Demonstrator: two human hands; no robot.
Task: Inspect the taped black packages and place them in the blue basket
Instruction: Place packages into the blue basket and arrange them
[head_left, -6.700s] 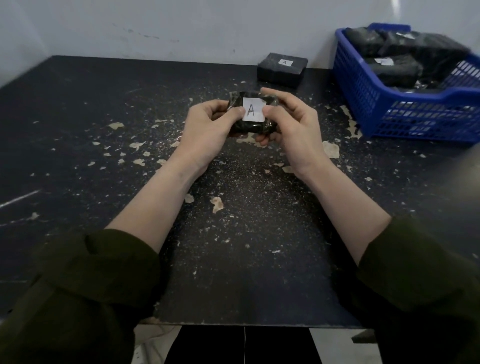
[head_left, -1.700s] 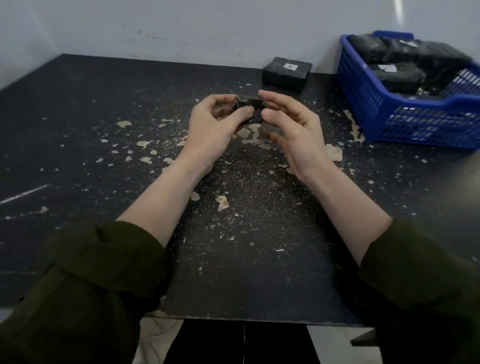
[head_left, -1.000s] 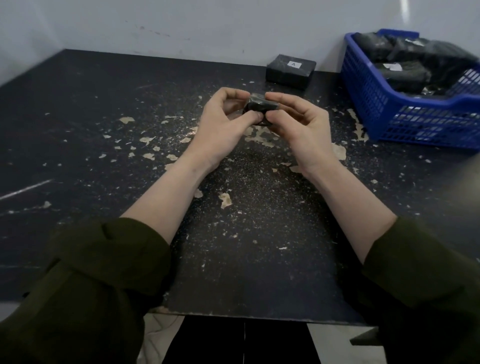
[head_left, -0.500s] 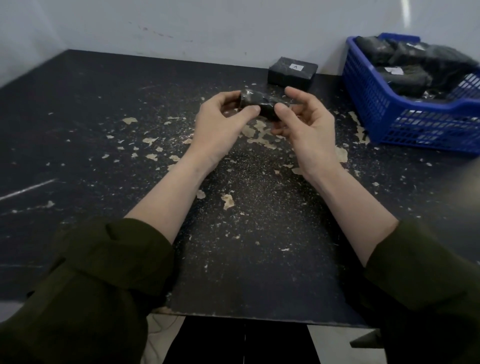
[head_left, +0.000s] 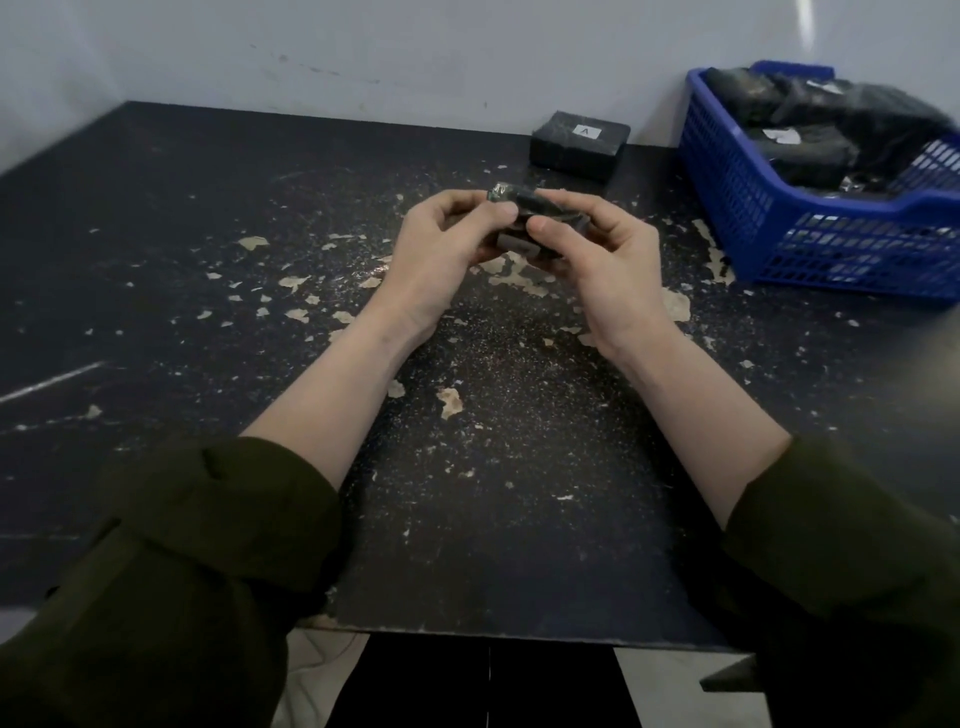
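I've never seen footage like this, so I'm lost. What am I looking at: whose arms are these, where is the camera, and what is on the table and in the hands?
There is no machine: a person wears one camera on the head, looking down at their own arms. The left hand and right hand hold a small black package between them, fingers curled round it, above a dark table speckled with pale flakes. A second package, labelled A, lies by the wall. At the right stands a blue basket holding several more packages.

Glossy black package (head_left: 524, 200) — tilted, mid-air
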